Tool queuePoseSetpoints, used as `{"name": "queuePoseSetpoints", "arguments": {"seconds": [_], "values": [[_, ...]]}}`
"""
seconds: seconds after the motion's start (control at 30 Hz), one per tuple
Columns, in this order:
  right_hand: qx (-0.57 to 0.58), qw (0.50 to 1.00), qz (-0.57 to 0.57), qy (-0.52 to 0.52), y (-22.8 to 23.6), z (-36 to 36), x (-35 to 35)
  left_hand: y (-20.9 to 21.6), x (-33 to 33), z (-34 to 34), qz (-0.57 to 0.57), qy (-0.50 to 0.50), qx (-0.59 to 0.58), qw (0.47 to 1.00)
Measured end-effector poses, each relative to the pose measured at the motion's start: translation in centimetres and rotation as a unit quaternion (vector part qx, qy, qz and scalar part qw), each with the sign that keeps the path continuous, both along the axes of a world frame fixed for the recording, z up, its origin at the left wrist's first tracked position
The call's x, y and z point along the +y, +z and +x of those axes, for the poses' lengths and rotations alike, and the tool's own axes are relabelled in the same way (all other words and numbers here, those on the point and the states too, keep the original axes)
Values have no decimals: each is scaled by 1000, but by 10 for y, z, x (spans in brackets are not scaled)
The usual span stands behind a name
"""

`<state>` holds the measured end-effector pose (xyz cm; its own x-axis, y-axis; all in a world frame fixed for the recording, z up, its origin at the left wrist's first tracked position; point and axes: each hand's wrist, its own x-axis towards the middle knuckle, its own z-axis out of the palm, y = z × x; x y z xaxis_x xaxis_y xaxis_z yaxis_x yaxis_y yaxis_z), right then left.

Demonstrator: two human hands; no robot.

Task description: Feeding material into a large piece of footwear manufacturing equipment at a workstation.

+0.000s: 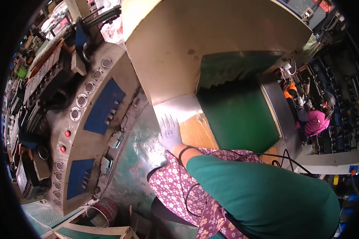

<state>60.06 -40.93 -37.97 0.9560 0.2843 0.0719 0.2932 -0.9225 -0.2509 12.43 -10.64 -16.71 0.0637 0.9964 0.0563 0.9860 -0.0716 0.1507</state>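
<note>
My right hand wears a pale grey-white glove with a round print on its back. Its fingers are stretched out and slightly apart, and nothing shows in its grip. It rests at the left edge of a tan board, beside a shiny pale metal sheet. What the palm touches is hidden. The teal-sleeved arm reaches across my flowered apron from the right. My left hand is out of sight. Right of the board runs a green conveyor belt, passing under a large beige metal hood.
At left stands a curved beige control panel with round gauges, red buttons and blue plates. A bucket sits at the lower left. Black cables cross near my arm. A co-worker in a pink top is at the far right.
</note>
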Motion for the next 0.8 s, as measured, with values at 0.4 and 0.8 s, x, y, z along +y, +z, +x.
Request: {"name": "queuePoseSetpoints", "arguments": {"seconds": [0.4, 0.8], "values": [[14, 1000, -13, 9, 3, -7, -2, -41, 36, -79, 202, -232, 591, 746], [38, 999, -11, 8, 8, 5, -3, -78, 73, -110, 259, -274, 530, 760]]}}
